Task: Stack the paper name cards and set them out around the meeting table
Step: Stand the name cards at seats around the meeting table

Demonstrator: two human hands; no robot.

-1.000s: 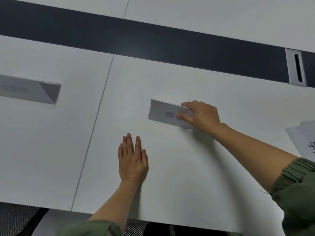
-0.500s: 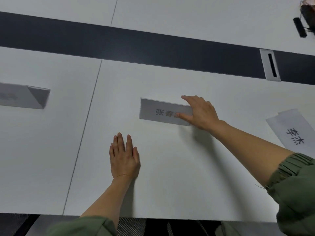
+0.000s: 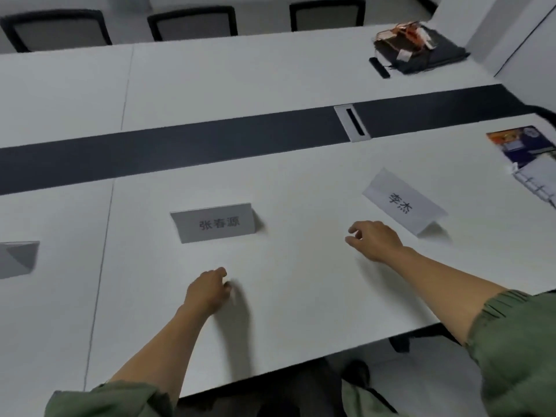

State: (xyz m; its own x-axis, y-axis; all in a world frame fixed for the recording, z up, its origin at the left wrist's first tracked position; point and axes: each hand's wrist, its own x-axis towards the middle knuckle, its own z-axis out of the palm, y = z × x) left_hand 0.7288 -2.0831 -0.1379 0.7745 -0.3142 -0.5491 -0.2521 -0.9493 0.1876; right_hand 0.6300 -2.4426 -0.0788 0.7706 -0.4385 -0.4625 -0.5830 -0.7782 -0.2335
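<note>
On the white meeting table (image 3: 301,311), the middle name card (image 3: 215,223) stands upright facing the person, with the right name card (image 3: 403,202) tented at an angle and the left name card (image 3: 18,258) at the frame's edge. The left hand (image 3: 209,291) and right hand (image 3: 376,240) are loosely curled, grasping nothing, and both are clear of the cards.

**Meeting table: positions of items**

Meeting table (image 3: 301,182), near half: three name cards in a row.
- Left card (image 3: 18,258) at the left edge
- Middle card (image 3: 216,223) behind the left hand (image 3: 207,291)
- Right card (image 3: 404,202) just behind and to the right of the right hand (image 3: 376,240)

Centre strip (image 3: 180,152) behind the cards, with a cable port (image 3: 352,123) set in it. Booklet (image 3: 520,145) and binder (image 3: 538,182) at the right edge. Chairs (image 3: 192,24) stand behind the far side.
</note>
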